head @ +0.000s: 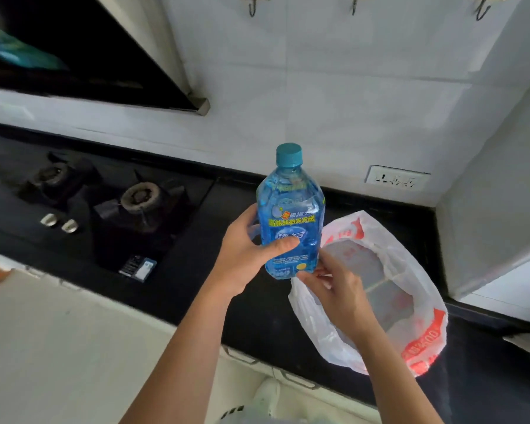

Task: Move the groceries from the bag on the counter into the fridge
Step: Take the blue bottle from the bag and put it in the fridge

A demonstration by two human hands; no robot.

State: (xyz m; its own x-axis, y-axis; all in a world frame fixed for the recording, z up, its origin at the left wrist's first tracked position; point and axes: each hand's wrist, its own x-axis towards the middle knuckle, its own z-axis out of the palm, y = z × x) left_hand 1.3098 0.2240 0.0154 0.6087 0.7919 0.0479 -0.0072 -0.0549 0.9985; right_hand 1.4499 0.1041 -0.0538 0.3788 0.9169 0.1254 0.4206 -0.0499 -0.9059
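A blue drink bottle [289, 215] with a teal cap stands upright in the air above the black counter [251, 313]. My left hand [247, 252] grips its lower body, thumb across the label. My right hand [334, 289] pinches the bottle's base from the right. Just behind and below my right hand lies the white plastic bag [410, 301] with red print, its mouth open. Dark flat items show through the bag; I cannot tell what they are. The fridge is not in view.
A black gas hob [110, 209] with two burners and two knobs fills the counter's left. A range hood [74, 50] hangs above it. A wall socket [397, 179] sits behind the bag, and a white block [496, 228] bounds the counter at right.
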